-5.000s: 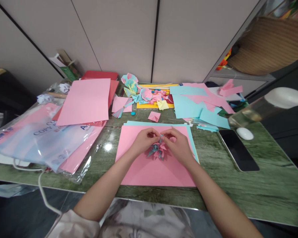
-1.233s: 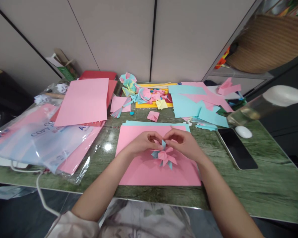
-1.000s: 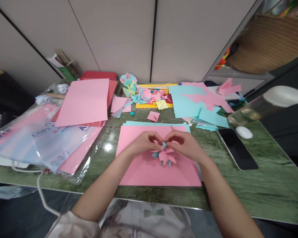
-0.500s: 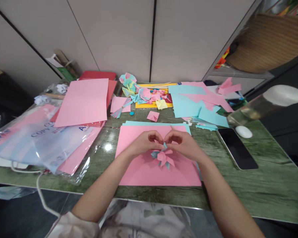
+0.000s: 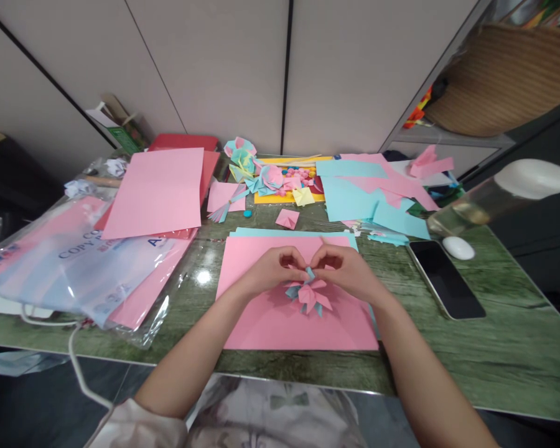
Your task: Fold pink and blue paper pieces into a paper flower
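A pink and light-blue folded paper flower (image 5: 309, 295) is held between both hands over a large pink sheet (image 5: 261, 323). My left hand (image 5: 280, 267) pinches the flower's far side, thumb and fingers closed on it. From the right, my right hand (image 5: 338, 264) pinches the same far edge, its thumb close to the other thumb. A light-blue petal shows between the thumbs. Pointed petals spread out toward me below the fingers. The fingertips partly hide the flower's far side. Light-blue paper (image 5: 289, 232) sticks out under the pink sheet.
Finished paper flowers (image 5: 266, 177) and a small folded pink square (image 5: 287, 218) lie beyond the sheet. Cut paper (image 5: 354, 196) lies at the back right. A phone (image 5: 445, 280), a white oval case (image 5: 458, 248) and a bottle (image 5: 476, 205) stand right; a plastic paper bag (image 5: 98, 261) lies left.
The flower has turned slightly between my fingers, its near petals shifting a little to the right. Both hands keep nearly the same place and grip.
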`<state>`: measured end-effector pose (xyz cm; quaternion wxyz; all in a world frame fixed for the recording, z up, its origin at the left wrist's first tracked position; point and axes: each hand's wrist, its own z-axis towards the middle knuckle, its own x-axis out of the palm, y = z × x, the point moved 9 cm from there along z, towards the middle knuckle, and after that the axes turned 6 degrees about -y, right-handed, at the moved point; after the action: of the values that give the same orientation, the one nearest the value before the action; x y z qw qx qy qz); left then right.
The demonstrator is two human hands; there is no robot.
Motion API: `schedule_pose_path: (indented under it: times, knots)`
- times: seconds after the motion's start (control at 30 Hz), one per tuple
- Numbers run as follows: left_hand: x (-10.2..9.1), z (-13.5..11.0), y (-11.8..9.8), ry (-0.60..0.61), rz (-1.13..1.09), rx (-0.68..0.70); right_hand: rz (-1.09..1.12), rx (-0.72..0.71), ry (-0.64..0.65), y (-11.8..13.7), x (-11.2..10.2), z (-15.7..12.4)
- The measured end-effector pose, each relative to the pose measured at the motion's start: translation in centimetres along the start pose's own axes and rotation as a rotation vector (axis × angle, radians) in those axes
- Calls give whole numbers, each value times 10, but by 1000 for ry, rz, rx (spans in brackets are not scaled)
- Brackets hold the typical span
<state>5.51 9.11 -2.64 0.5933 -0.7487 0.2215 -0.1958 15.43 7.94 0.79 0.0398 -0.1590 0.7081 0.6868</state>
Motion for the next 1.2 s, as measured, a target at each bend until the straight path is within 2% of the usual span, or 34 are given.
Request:
schedule_pose_path:
  times: [0.33, 0.43, 0.6, 0.93, 1.2]
  knots:
    - [1, -1, -4, -5, -4, 0, -71, -49, 15, 8, -1, -3]
    - [-2, 0, -5, -32, 14, 8, -98, -49, 34, 10, -3, -3]
    - [-5, 1, -5, -96, 43, 45, -165, -70, -19, 12, -6, -1]
    - [-15, 3, 1, -248, 124, 47, -183, 30, -139, -5, -9, 3]
    - [-10, 5, 7, -199, 60, 0, -254, 37, -133, -16, -6, 5]
